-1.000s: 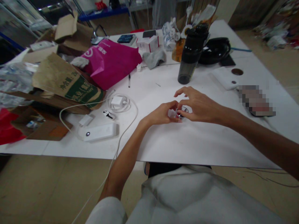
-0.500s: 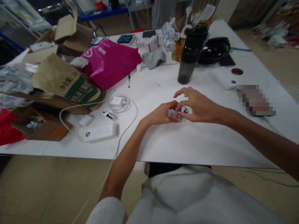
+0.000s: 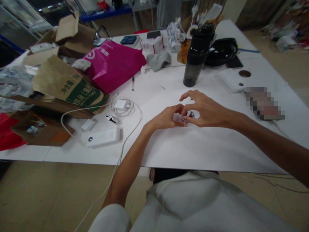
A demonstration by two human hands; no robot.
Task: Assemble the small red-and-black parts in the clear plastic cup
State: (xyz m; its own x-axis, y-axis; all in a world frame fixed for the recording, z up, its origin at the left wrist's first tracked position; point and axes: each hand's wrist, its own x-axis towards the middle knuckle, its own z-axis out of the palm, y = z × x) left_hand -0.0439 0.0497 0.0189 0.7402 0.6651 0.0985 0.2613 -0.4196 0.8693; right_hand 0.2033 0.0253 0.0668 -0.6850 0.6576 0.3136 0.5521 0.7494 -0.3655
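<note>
My left hand (image 3: 166,118) and my right hand (image 3: 205,109) meet over the middle of the white table (image 3: 193,145). Both pinch a small object (image 3: 184,116) that looks partly clear with a dark metallic bit; it is too small to name. The left fingers curl around it from the left. Thumb and forefinger of the right hand press on it from the right, with the other fingers arched above.
A dark bottle (image 3: 196,58) stands just beyond my hands. Left of them lie a white charger with coiled cable (image 3: 122,105), a white power bank (image 3: 101,137), a magenta bag (image 3: 113,64) and brown paper bags (image 3: 65,85). Black headphones (image 3: 223,51) sit far right.
</note>
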